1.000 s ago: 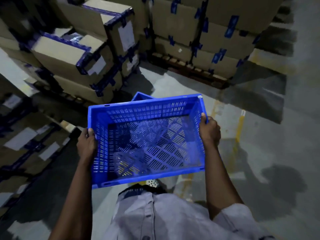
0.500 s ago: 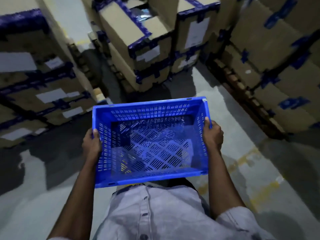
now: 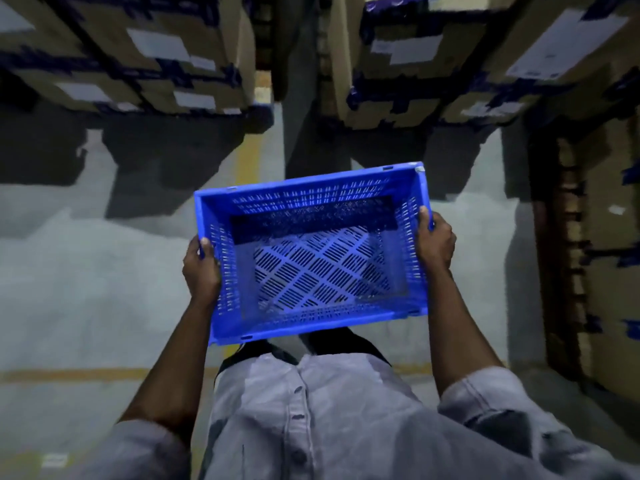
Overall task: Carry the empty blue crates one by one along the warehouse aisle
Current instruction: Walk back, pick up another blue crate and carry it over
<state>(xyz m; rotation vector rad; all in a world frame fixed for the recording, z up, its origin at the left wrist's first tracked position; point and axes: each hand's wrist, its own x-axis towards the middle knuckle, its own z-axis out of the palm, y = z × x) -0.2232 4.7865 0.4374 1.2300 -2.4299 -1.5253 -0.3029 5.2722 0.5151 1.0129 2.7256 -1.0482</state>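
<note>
1. Head view (the only one on offer). Carrying one blue crate in mid-air, clear of the floor and just ahead of the shirt. Open top up, close to level, with nothing inside but the slotted base.
2. Gripping the crate's left side with the left hand, thumb hooked over the rim. Cannot see the other fingers behind the wall, though presumably curled under the edge.
3. Gripping the crate's right side the same way with the right hand, thumb on top of the rim and set slightly farther forward along the crate.
4. Beyond the crate's far left corner, taped boxes in a stack. Beyond its far right corner, a second stack, with a narrow gap straight past the crate's far wall. Passing under the crate and out beyond it, a yellow line on the floor. Well to the crate's right, more cartons, dim and blurred.
5. Judged on handling: probably light, being empty and perforated all over. Stiff enough to keep its shape when held at two opposite sides. Smooth moulded plastic, so likely to slip from a fingertip hold alone. Not fragile by the look of it.
6. Best taken as here: at mid-length on opposite rims, thumbs over and fingers beneath the lip, to stop any tipping.
7. Judged on progress: mid-carry, set-down not yet done. Worth minding the crate's right corner near the cartons.
</note>
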